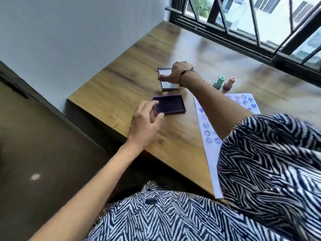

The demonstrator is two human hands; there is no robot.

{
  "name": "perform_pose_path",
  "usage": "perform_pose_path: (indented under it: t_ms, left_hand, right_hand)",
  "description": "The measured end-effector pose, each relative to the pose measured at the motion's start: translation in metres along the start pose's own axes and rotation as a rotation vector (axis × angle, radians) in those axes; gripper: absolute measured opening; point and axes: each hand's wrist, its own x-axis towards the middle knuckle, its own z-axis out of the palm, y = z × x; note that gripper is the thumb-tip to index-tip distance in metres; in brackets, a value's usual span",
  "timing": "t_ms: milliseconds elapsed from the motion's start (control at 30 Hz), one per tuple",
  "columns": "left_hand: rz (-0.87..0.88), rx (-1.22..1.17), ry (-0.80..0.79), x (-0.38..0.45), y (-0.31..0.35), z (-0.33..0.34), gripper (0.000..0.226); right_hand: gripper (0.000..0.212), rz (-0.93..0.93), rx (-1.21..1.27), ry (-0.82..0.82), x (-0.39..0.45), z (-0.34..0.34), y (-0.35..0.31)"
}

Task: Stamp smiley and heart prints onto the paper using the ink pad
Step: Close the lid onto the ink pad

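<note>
The open purple ink pad [171, 105] lies on the wooden table near its left edge. My left hand [145, 122] grips the pad's near left corner between thumb and fingers. Beyond it lies the pad's lid [166, 76], white inside with a purple rim. My right hand [175, 73] rests on the lid, thumb and fingers closed on its edge. The white paper [211, 150] lies to the right, partly under my right arm, printed with blue smileys and purple hearts. Three stamps stand behind the paper: a small pink one [208, 81], a green one [219, 82] and an orange one [230, 83].
The wooden table [132, 80] ends at a grey wall on the left and a black-framed window [260, 32] at the back. Dark floor [43, 136] lies beyond the table's left edge.
</note>
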Motion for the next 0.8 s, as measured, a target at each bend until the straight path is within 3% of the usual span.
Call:
perform_pose_path:
  t_ms: [133, 367, 467, 633, 733, 800]
  left_hand:
    - [0.015, 0.067, 0.02, 0.004, -0.002, -0.008, 0.037]
    - [-0.048, 0.004, 0.05, 0.018, -0.002, -0.013, 0.037]
    - [-0.086, -0.015, 0.104, 0.041, -0.001, -0.018, 0.033]
    - [-0.209, 0.008, 0.171, 0.094, 0.001, -0.035, 0.03]
    - [-0.096, 0.087, 0.046, 0.103, 0.003, -0.039, 0.019]
    - [0.002, 0.114, 0.033, 0.1, 0.007, -0.037, 0.016]
  right_hand:
    - [0.092, 0.188, 0.033, -0.158, 0.013, 0.006, -0.017]
    - [0.087, 0.218, 0.143, -0.074, 0.007, 0.015, -0.034]
    - [0.08, 0.088, 0.14, 0.029, -0.003, 0.02, -0.035]
    - [0.071, -0.333, 0.077, 0.259, -0.03, 0.023, -0.025]
    - [0.071, -0.485, 0.105, 0.45, -0.054, 0.016, -0.013]
    - [0.065, -0.532, 0.1, 0.48, -0.064, 0.011, -0.004]
